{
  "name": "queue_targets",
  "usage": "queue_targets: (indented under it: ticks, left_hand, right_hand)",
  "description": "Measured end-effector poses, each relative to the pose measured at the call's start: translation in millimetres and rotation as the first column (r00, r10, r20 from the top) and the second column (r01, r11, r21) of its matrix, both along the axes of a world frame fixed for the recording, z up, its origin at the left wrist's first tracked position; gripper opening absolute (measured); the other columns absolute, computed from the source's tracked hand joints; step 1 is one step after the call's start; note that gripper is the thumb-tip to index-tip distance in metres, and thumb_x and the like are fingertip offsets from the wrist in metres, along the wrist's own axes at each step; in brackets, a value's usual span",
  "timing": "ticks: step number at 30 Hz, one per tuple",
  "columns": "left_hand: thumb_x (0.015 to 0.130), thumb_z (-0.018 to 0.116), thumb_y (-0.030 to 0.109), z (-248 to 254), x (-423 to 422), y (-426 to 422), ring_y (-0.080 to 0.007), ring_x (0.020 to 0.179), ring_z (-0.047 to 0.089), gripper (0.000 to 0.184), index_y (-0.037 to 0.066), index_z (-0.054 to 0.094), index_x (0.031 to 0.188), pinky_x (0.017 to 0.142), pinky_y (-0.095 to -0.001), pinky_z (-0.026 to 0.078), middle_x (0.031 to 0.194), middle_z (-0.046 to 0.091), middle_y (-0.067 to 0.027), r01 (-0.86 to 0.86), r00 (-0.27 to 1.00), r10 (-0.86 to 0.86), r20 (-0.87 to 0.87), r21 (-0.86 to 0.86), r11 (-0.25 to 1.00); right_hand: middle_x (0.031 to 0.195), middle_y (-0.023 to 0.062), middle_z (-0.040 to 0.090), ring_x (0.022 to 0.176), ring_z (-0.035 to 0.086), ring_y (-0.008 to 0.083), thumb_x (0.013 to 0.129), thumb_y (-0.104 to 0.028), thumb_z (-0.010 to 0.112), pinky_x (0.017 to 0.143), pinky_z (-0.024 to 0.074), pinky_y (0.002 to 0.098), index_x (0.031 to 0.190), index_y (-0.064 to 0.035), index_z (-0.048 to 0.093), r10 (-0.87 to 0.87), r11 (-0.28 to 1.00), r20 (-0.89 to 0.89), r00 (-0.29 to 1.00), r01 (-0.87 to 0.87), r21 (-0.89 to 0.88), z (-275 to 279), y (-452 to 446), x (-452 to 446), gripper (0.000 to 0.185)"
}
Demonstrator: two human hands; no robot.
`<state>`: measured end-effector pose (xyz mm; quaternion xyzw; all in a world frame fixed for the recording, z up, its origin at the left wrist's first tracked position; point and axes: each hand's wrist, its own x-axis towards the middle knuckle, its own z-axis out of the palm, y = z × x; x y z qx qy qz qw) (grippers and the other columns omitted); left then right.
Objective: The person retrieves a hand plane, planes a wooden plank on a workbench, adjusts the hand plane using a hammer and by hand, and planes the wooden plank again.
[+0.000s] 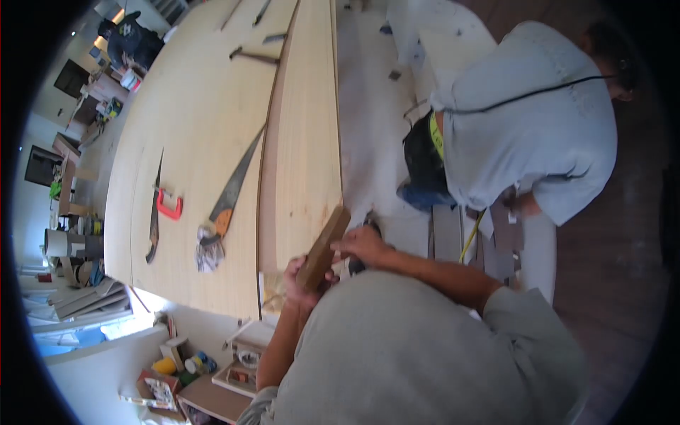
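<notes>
Wooden block in both hands, beside the panel edge

Held at the centre of the work: wooden block (326, 246), brown, squared, tilted, with far end up and to the right of the left-hand grip. Lower end wrapped by left hand (303, 280) – narrow grip, fingers curled around. At right hand (363, 246): fingertips against the right side of the block; whether pinching or merely resting, cannot tell. Just behind and below the right hand: dark object (355, 267), mostly hidden, kind not readable.

Directly beyond the grip: narrow wood panel (304, 142), lying lengthwise, near the block's far end; contact, cannot tell. Left of the grip: broad wood sheet (191, 120), bearing crumpled wrapping (209, 259) and orange-handled saw (237, 183), nearest. Farther left on same sheet: red clamp (169, 207), just beside second saw (154, 219). Well beyond the grip, near the sheet's right edge: hammer (253, 56).

Right of the grip: bent-over co-worker in pale shirt (528, 120) – near yellow tape (470, 239). Far upper left: person in dark clothing (132, 42).
</notes>
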<state>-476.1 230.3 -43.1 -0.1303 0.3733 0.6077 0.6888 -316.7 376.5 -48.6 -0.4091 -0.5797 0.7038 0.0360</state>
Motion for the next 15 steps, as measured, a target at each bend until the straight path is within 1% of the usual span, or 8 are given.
queue_targets:
  ticks: [2, 4, 5, 8, 9, 12, 13, 15]
  left_hand:
    - [0.079, 0.060, 0.044, 0.7, -1.2, 5.0, -0.0277, 0.066, 0.058, 0.065, -0.002, 0.062, 0.124, 0.073, -0.0424, 0.046, 0.099, 0.070, -0.0244, 0.020, 0.999, -0.019, 0.038, -0.027, 0.999]
    - [0.078, 0.060, 0.044, 1.0, -0.4, 7.4, -0.0273, 0.066, 0.058, 0.064, -0.001, 0.062, 0.124, 0.073, -0.0421, 0.046, 0.099, 0.070, -0.0237, 0.035, 0.999, -0.035, 0.040, -0.011, 0.999]
    - [0.078, 0.060, 0.044, 1.0, 0.5, 7.7, -0.0271, 0.066, 0.058, 0.064, -0.001, 0.063, 0.124, 0.073, -0.0419, 0.046, 0.099, 0.070, -0.0234, 0.042, 0.998, -0.042, 0.044, -0.012, 0.999]
    - [0.077, 0.063, 0.045, -1.4, 0.1, 9.7, -0.0252, 0.067, 0.063, 0.068, 0.001, 0.061, 0.129, 0.076, -0.0382, 0.046, 0.106, 0.072, -0.0225, 0.057, 0.996, -0.060, 0.065, 0.042, 0.997]
    - [0.077, 0.064, 0.044, -0.9, -0.9, 11.9, -0.0256, 0.067, 0.062, 0.067, 0.002, 0.062, 0.129, 0.076, -0.0381, 0.045, 0.106, 0.072, -0.0220, 0.062, 0.996, -0.064, 0.068, 0.036, 0.997]
    - [0.076, 0.064, 0.044, 5.4, -1.2, 16.6, -0.0258, 0.067, 0.061, 0.066, 0.003, 0.062, 0.128, 0.077, -0.0382, 0.045, 0.107, 0.072, -0.0216, 0.054, 0.995, -0.060, 0.078, 0.073, 0.996]
    - [0.076, 0.064, 0.044, 4.9, -1.4, 16.8, -0.0256, 0.067, 0.060, 0.066, 0.003, 0.062, 0.128, 0.077, -0.0381, 0.045, 0.107, 0.072, -0.0214, 0.055, 0.995, -0.061, 0.081, 0.073, 0.996]
    - [0.076, 0.064, 0.043, 3.5, -2.3, 16.5, -0.0253, 0.067, 0.060, 0.065, 0.003, 0.062, 0.128, 0.077, -0.0381, 0.045, 0.107, 0.071, -0.0211, 0.058, 0.994, -0.065, 0.087, 0.074, 0.996]
  right_hand:
    - [0.072, 0.0085, 0.072, 0.062, 0.062, 0.0120, 0.087, -0.030, 0.078, 0.057, 0.0489, 0.0314, 0.080, 0.0028, 0.073, -0.151, 0.979, -0.046, 0.987, 0.156, 0.131, -26.4, -6.3, -2.7, 0.034]
    - [0.070, 0.0081, 0.071, 0.062, 0.061, 0.0108, 0.086, -0.028, 0.078, 0.059, 0.0493, 0.0319, 0.084, 0.0011, 0.074, -0.188, 0.887, -0.048, 0.981, 0.191, 0.420, -23.6, -7.4, -2.4, 0.029]
    - [0.072, 0.0099, 0.069, 0.064, 0.066, 0.0164, 0.082, -0.024, 0.081, 0.061, 0.0521, 0.0338, 0.087, -0.0022, 0.074, -0.163, 0.845, -0.063, 0.985, 0.172, 0.506, -11.2, -5.2, -0.7, 0.024]
    - [0.081, 0.0121, 0.068, 0.075, 0.068, 0.0328, 0.080, -0.026, 0.080, 0.066, 0.0535, 0.0424, 0.092, -0.0071, 0.071, -0.043, 0.651, -0.268, 0.963, 0.230, 0.724, 16.2, 0.1, -1.0, 0.024]
    - [0.084, 0.0110, 0.065, 0.077, 0.066, 0.0337, 0.080, -0.019, 0.079, 0.067, 0.0529, 0.0444, 0.095, -0.0075, 0.068, 0.031, 0.615, -0.292, 0.956, 0.212, 0.759, 19.2, 0.7, -1.1, 0.022]
    - [0.084, 0.0105, 0.065, 0.077, 0.065, 0.0342, 0.080, -0.016, 0.077, 0.067, 0.0525, 0.0441, 0.095, -0.0069, 0.068, 0.134, 0.419, -0.304, 0.943, 0.224, 0.880, 17.4, 5.8, -5.1, 0.020]
    - [0.082, 0.0098, 0.064, 0.075, 0.065, 0.0331, 0.080, -0.013, 0.076, 0.067, 0.0519, 0.0436, 0.092, -0.0069, 0.069, 0.148, 0.377, -0.298, 0.943, 0.224, 0.899, 18.3, 6.3, -5.2, 0.015]
    - [0.081, 0.0097, 0.066, 0.074, 0.066, 0.0321, 0.080, -0.012, 0.077, 0.065, 0.0522, 0.0430, 0.090, -0.0063, 0.070, 0.177, 0.334, -0.267, 0.947, 0.198, 0.922, 20.7, 7.9, -5.4, 0.013]
